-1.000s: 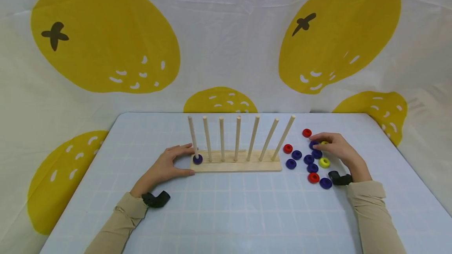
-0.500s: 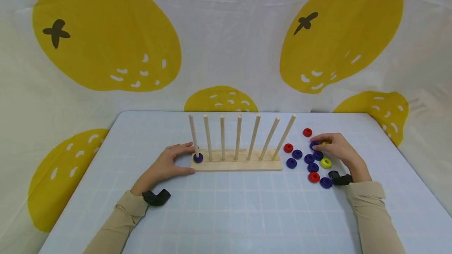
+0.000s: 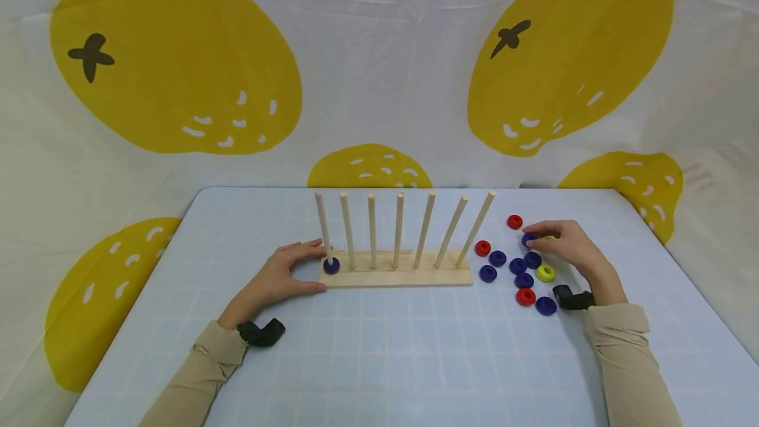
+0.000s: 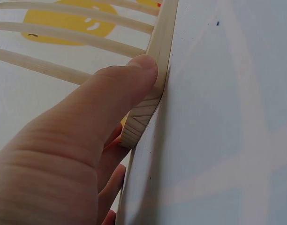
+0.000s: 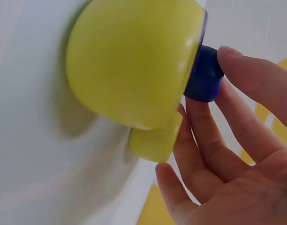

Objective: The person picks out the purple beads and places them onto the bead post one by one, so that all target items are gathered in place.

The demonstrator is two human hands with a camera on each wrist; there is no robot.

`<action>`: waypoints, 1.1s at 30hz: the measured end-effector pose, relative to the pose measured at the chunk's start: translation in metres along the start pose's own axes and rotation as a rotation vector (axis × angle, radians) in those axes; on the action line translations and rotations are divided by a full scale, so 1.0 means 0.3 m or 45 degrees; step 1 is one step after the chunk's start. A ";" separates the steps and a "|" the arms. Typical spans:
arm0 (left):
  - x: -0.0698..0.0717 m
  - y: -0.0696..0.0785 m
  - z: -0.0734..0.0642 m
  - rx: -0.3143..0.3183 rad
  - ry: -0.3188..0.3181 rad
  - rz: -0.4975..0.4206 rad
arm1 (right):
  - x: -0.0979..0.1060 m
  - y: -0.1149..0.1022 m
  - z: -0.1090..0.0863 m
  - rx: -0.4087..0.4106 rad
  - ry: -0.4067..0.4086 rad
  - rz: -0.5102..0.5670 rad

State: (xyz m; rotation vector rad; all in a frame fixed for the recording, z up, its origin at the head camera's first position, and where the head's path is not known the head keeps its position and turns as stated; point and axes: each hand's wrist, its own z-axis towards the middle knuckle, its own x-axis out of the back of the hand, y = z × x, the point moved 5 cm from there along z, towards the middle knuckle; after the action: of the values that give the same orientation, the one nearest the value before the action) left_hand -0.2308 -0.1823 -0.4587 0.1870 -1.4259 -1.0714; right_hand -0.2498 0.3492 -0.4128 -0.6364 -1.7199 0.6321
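Note:
My left hand (image 3: 279, 275) grips the left end of a wooden peg rack (image 3: 397, 278), thumb on the front edge and fingers behind. In the left wrist view the thumb (image 4: 143, 70) presses on the rack's base (image 4: 163, 44). A dark blue ring (image 3: 331, 266) sits at the foot of the leftmost upright peg. On the right, my right hand (image 3: 566, 242) pinches another blue ring (image 3: 528, 240) between thumb and fingers. In the right wrist view that blue ring (image 5: 204, 77) shows behind a large, near yellow ring (image 5: 129, 61), and a second yellow ring (image 5: 155, 140) lies by the fingers.
Right of the rack, several loose blue rings (image 3: 518, 265) lie scattered with red rings (image 3: 525, 297) and a yellow ring (image 3: 545, 273). One red ring (image 3: 514, 221) lies farther back. A lemon-patterned cloth (image 3: 379, 71) hangs behind the table (image 3: 379, 361).
The right thumb and fingers have closed on the blue ring, which has shifted slightly up and to the right in the head view. The left hand stays on the rack.

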 end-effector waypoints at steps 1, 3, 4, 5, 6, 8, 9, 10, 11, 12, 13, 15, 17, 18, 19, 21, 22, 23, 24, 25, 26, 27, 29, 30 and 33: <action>-0.001 -0.001 0.000 0.000 0.001 -0.001 | 0.003 0.000 -0.002 -0.002 0.003 -0.004; -0.003 -0.002 -0.001 0.000 -0.001 0.000 | 0.009 -0.002 -0.006 -0.005 0.007 -0.006; -0.003 -0.002 -0.001 -0.001 -0.001 0.002 | 0.011 -0.005 -0.008 0.000 0.009 -0.005; -0.003 -0.002 -0.001 0.000 -0.001 0.002 | 0.013 -0.008 -0.009 0.006 0.011 -0.001; -0.002 -0.001 -0.002 0.004 -0.001 -0.001 | 0.015 -0.011 -0.011 0.011 0.012 0.003; -0.002 -0.002 -0.002 0.000 -0.002 -0.004 | 0.017 -0.019 -0.015 0.020 0.018 0.009; -0.003 -0.001 -0.002 0.000 -0.004 -0.013 | 0.019 -0.023 -0.017 0.025 0.022 0.011; -0.003 -0.002 -0.002 -0.001 -0.004 -0.018 | 0.020 -0.026 -0.018 0.029 0.025 0.013; -0.003 -0.003 -0.002 -0.008 0.001 -0.020 | 0.021 -0.029 -0.020 0.035 0.028 0.016; -0.002 -0.004 -0.002 -0.015 0.005 -0.022 | 0.021 -0.031 -0.022 0.039 0.031 0.017; -0.003 -0.006 -0.001 -0.027 0.010 -0.023 | 0.022 -0.033 -0.023 0.043 0.036 0.018; -0.002 -0.007 0.000 -0.048 0.018 -0.028 | 0.024 -0.038 -0.025 0.046 0.047 0.024; 0.002 -0.008 0.000 -0.067 0.028 -0.023 | 0.026 -0.044 -0.026 0.052 0.057 0.026; 0.003 -0.008 0.000 -0.068 0.030 -0.023 | 0.027 -0.047 -0.026 0.051 0.061 0.024; 0.002 -0.009 0.001 -0.073 0.030 -0.024 | 0.028 -0.048 -0.028 0.048 0.066 0.026; 0.001 -0.006 0.002 -0.067 0.023 -0.033 | 0.031 -0.050 -0.032 0.045 0.075 0.031; 0.000 -0.006 0.002 -0.064 0.023 -0.029 | 0.032 -0.053 -0.035 0.043 0.077 0.034; 0.000 -0.007 0.003 -0.063 0.024 -0.028 | 0.034 -0.055 -0.038 0.047 0.082 0.037; 0.000 -0.008 0.003 -0.061 0.025 -0.022 | 0.036 -0.058 -0.041 0.049 0.086 0.041; -0.001 -0.008 0.004 -0.061 0.023 -0.022 | 0.037 -0.062 -0.044 0.050 0.090 0.048; -0.001 -0.007 0.003 -0.056 0.021 -0.023 | 0.039 -0.066 -0.047 0.051 0.094 0.047; -0.001 -0.007 0.003 -0.051 0.020 -0.020 | 0.041 -0.072 -0.051 0.055 0.098 0.047; -0.001 -0.008 0.002 -0.051 0.021 -0.018 | 0.047 -0.084 -0.056 0.070 0.109 0.054; -0.001 -0.007 0.002 -0.045 0.022 -0.019 | 0.049 -0.091 -0.058 0.073 0.114 0.059; -0.003 -0.007 0.002 -0.038 0.022 -0.020 | 0.061 -0.111 -0.064 0.077 0.131 0.070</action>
State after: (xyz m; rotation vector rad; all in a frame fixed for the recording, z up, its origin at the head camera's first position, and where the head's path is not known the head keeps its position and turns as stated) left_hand -0.2321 -0.1825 -0.4608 0.1862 -1.3948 -1.1009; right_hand -0.2382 0.3402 -0.3728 -0.6640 -1.5866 0.6765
